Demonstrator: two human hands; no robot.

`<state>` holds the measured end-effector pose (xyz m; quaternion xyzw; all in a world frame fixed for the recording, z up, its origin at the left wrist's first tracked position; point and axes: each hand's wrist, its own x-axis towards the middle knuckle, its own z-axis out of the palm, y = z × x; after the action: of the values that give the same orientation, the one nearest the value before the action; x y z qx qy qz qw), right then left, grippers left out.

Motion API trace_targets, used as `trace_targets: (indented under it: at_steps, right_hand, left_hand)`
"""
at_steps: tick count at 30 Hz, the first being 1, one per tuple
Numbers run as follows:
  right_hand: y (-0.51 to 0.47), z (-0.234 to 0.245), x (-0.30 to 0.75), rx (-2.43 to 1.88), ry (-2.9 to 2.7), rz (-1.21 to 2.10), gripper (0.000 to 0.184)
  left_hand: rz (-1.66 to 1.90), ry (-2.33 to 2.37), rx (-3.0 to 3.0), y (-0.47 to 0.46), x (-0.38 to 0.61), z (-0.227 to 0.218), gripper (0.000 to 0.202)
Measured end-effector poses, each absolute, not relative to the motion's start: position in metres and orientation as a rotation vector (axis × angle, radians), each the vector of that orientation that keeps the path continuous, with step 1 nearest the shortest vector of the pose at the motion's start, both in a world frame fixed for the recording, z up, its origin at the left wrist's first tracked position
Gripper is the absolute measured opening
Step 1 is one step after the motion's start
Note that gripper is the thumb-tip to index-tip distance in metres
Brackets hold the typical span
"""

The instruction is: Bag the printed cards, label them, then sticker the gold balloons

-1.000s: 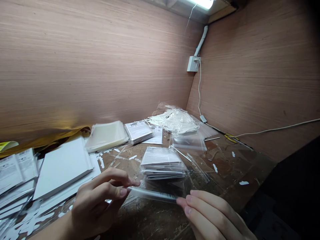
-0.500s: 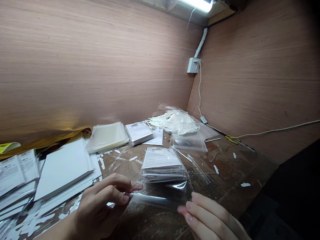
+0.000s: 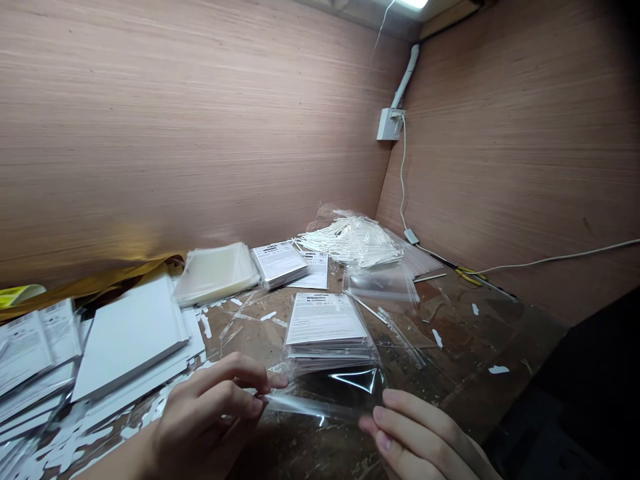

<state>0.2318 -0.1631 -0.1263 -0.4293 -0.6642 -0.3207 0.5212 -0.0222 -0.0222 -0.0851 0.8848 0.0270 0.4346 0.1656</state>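
Between my two hands a clear plastic bag (image 3: 345, 387) is stretched, its near edge showing a folded strip and its surface catching the light. My left hand (image 3: 215, 403) pinches the bag's left corner between thumb and fingers. The right corner is gripped by my right hand (image 3: 420, 433), fingers together and thumb mostly hidden. Just beyond the bag stands a stack of printed cards in clear sleeves (image 3: 327, 327); the bag's far part reaches up to it, and I cannot tell whether it touches.
Left lie white card sheets (image 3: 133, 333), packed cards (image 3: 27, 347) and white scraps. Behind are a pile of clear bags (image 3: 217, 273), another card stack (image 3: 279, 261) and a bagged heap of white sticks (image 3: 353, 241). Yellow-handled pliers (image 3: 470, 275) and a cable (image 3: 550, 258) lie right.
The view has shifted slightly. Both hands keep their hold on the clear bag, and its reflections have changed shape. The stacks on the table have not moved.
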Motion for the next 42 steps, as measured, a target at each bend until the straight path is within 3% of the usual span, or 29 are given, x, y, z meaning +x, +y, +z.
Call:
trace_targets:
  at_steps: [7, 15, 20, 27, 36, 42]
  right_hand:
    - [-0.17, -0.133, 0.246, -1.183, -1.903, -0.299, 0.024]
    - [-0.164, -0.12, 0.233, -1.206, -1.937, -0.277, 0.019]
    - [-0.153, -0.113, 0.21, -1.109, -1.904, -0.153, 0.033]
    - [-0.131, -0.122, 0.182, -1.224, -1.767, 0.121, 0.016]
    - [-0.133, -0.109, 0.182, -1.36, -1.827, 0.383, 0.022]
    - [-0.136, -0.113, 0.18, -1.428, -1.764, 0.502, 0.016]
  left_hand:
    - [1.006, -0.007, 2.677, -0.017, -0.015, -0.116, 0.022]
    - [1.037, 0.103, 2.669, -0.018, -0.016, -0.113, 0.021]
    - [1.066, 0.097, 2.63, -0.019, -0.014, -0.115, 0.022]
    - [1.078, -0.036, 2.648, -0.018, -0.013, -0.124, 0.019]
    - [1.073, -0.026, 2.619, -0.02, -0.014, -0.121, 0.017]
    - [1.11, -0.073, 2.644, -0.019, -0.015, -0.124, 0.019]
